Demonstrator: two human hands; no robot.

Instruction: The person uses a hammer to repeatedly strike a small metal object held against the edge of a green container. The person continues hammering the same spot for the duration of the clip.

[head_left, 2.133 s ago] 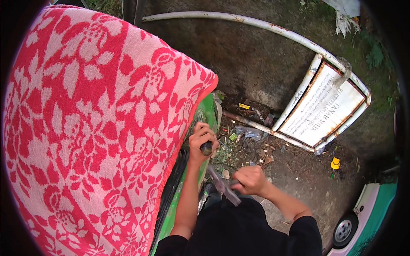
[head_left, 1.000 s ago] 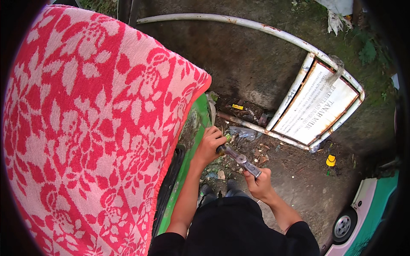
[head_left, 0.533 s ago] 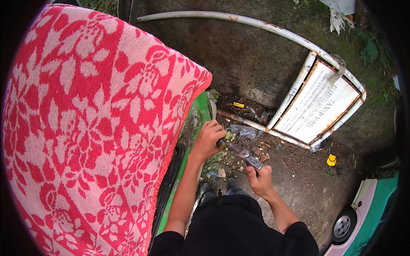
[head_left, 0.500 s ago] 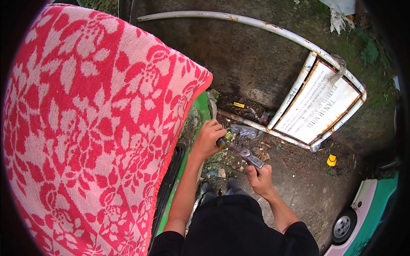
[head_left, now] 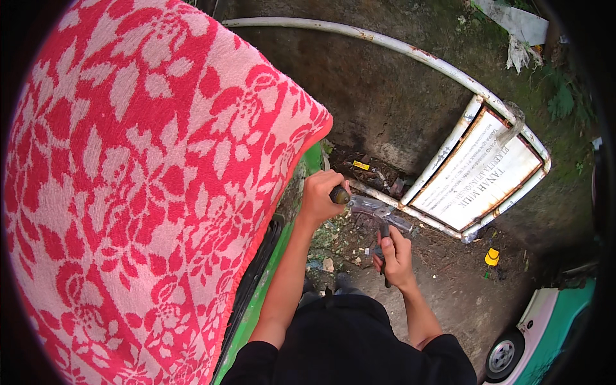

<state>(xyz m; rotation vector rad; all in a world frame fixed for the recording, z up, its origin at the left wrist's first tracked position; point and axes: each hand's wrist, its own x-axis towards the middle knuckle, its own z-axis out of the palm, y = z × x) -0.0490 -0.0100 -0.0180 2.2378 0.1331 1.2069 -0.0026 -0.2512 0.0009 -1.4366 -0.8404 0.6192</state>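
My left hand, beside the green metal edge, is closed around a short dark handle with a rounded end. It looks like a screwdriver grip; its far end is hidden by the fingers. To the right, my right hand is closed on a tool with dark handles, which looks like pliers. The tool's silvery head points away from me, and whether it touches the left hand's handle cannot be told.
A red and pink floral blanket covers a green body on the left. White pipes frame a rusty-edged white sign against the wall. Litter and a yellow scrap lie on the ground. A white and green vehicle stands lower right.
The tool in my right hand now shows dark handles spread about my fingers. My left hand has turned, bringing the dark handle's rounded end toward the view. The view has shifted slightly.
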